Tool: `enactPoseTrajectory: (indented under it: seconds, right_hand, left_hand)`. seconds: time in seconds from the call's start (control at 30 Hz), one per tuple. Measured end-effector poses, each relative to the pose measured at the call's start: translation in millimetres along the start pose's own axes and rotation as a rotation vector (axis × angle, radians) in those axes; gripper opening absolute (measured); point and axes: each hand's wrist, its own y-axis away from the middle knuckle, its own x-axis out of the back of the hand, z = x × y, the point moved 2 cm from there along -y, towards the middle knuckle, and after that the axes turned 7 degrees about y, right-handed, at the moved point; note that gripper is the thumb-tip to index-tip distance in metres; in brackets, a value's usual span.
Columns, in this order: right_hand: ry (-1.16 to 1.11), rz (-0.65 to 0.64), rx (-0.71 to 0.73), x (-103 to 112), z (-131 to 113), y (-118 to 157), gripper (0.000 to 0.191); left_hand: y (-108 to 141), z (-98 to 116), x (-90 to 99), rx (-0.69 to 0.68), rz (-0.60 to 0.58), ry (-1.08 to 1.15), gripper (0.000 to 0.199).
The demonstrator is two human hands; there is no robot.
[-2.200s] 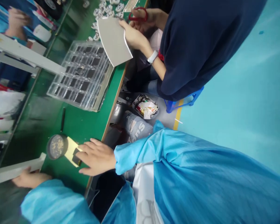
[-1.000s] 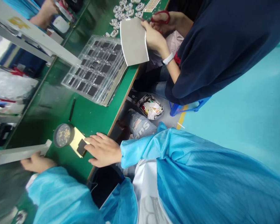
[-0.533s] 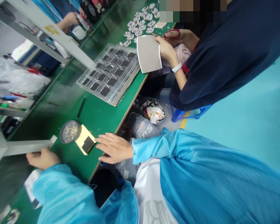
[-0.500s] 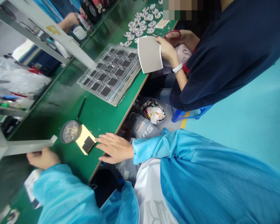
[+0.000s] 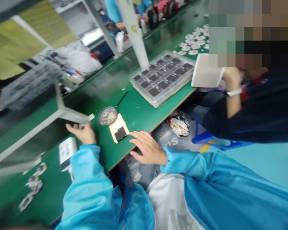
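Note:
My left hand (image 5: 84, 133) is just below the end of a white metal frame, its fingers apart. A small greyish thing by its fingertips is too blurred to name. My right hand (image 5: 147, 148) lies palm down at the table's front edge, fingers spread and holding nothing. Its fingertips are beside a pale-yellow pad (image 5: 114, 130) that carries a black sheet (image 5: 120, 134). Against the pad's far end is a round dark dish (image 5: 108, 116) with many tiny beige pieces. A thin black stick (image 5: 122, 98) lies behind the dish.
Stacked clear trays (image 5: 156, 101) with dark squares lie to the right. Beyond them a co-worker's hand (image 5: 231, 78) holds a white-edged grey sheet (image 5: 205, 72). The white frame (image 5: 74, 115) crosses the left side, near a white box (image 5: 67, 150) and several small white parts (image 5: 33, 181).
The view has swung left, so everything appears further right. My left hand has come out from behind the frame and its fingers now show. My right hand stays beside the pad.

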Motion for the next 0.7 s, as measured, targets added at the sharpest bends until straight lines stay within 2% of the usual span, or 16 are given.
enactPoseTrajectory:
  seconds: [0.03, 0.07, 0.1, 0.17, 0.23, 0.27, 0.37, 0.47, 0.6, 0.7]
  right_hand:
    - [-0.031, 0.001, -0.012, 4.5, 0.5, -1.4, 0.047]
    - [-0.073, 0.001, -0.022, 9.2, 2.7, -4.3, 0.045]
    - [-0.126, -0.002, -0.041, 13.8, 7.1, -9.2, 0.04]
    - [-0.246, -0.07, -0.094, 21.2, 21.4, -27.9, 0.031]
    - [-0.289, -0.177, -0.11, 26.0, 39.3, -60.2, 0.031]
    - [-0.268, -0.228, -0.1, 27.3, 48.1, -80.9, 0.032]
    - [-0.107, -0.381, -0.089, 23.1, 70.1, -150.9, 0.026]
    - [0.094, -0.511, -0.158, 4.5, 82.6, -209.6, 0.029]
    - [0.327, -0.602, -0.222, -34.4, 85.5, -248.5, 0.049]
    - [0.42, -0.625, -0.23, -62.0, 85.0, -260.9, 0.048]
  left_hand:
    - [11.7, 5.2, -0.1, -0.011, 0.065, 0.027, 0.118]
    - [23.4, 12.4, -2.0, -0.104, 0.102, 0.045, 0.106]
    - [35.1, 21.9, -5.6, -0.304, 0.13, 0.022, 0.094]
    - [54.2, 38.9, -20.5, -0.628, -0.007, -0.092, 0.076]
    - [63.3, 50.1, -37.3, -0.827, -0.147, -0.177, 0.054]
    - [63.1, 52.5, -45.0, -0.869, -0.199, -0.205, 0.047]
    - [48.1, 47.1, -62.1, -0.834, -0.244, -0.216, 0.036]
    - [27.8, 28.4, -69.8, -0.65, -0.191, -0.14, 0.038]
    - [17.5, 7.5, -69.0, -0.346, -0.146, 0.024, 0.043]
    - [21.1, 5.5, -66.8, -0.293, -0.159, 0.06, 0.04]
